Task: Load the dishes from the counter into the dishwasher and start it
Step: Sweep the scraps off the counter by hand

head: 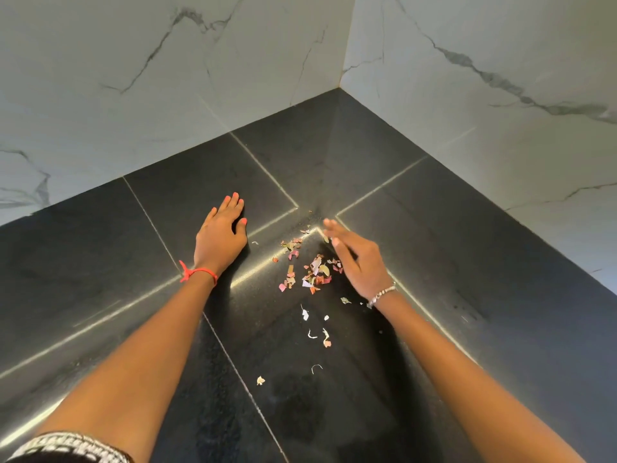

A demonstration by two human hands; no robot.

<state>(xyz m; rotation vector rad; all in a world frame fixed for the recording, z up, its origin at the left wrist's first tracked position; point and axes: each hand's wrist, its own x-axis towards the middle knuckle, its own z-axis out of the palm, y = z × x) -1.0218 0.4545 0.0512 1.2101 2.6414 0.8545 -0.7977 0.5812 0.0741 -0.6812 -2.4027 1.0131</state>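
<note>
Left hand [220, 236] flat on counter [100, 262], right hand [359, 260] beside scraps [312, 274].

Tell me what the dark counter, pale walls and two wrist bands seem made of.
The counter looks like polished stone slabs: speckled, glossy, with joints. The walls look like white marble or marble-look tile, grey-veined. The red band looks like knotted thread; the silver bracelet looks like metal links.

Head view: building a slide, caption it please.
On a dark counter, left hand lies flat, right hand open beside scattered scraps; marble walls behind.
</note>
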